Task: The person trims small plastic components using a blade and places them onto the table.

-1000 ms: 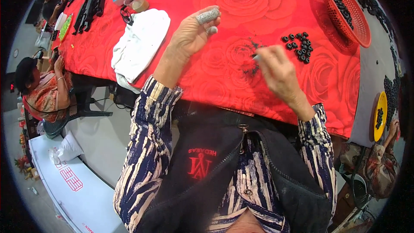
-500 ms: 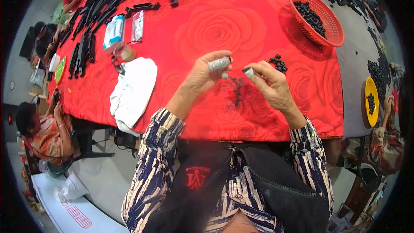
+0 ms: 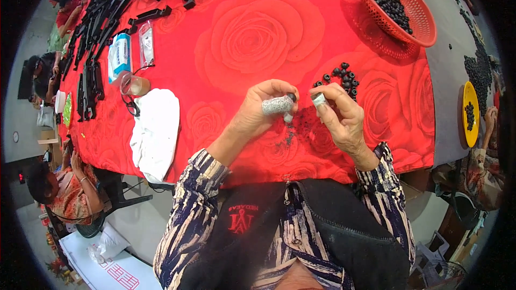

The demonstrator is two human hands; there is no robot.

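My left hand is closed, pinching a small round black part at its fingertips. A speckled grey wrap covers one of its fingers, and another fingertip has a whitish cover. Just to the right, my right hand pinches a small flat blade-like piece with a pale wrapping, its dark edge towards the left hand. The two hands are close but apart, above the red tablecloth. Black shavings lie beneath them. Beyond the right hand sits a loose group of round black parts.
A red basket of black parts stands far right, a yellow plate nearer. On the left are a white cloth, a cup, a tissue pack and long black pieces. Other people sit around the table.
The view has shifted, so the table things appear displaced. My hands stay close together; the black part now shows at my left fingertips, and the blade-like piece is turned more upright.
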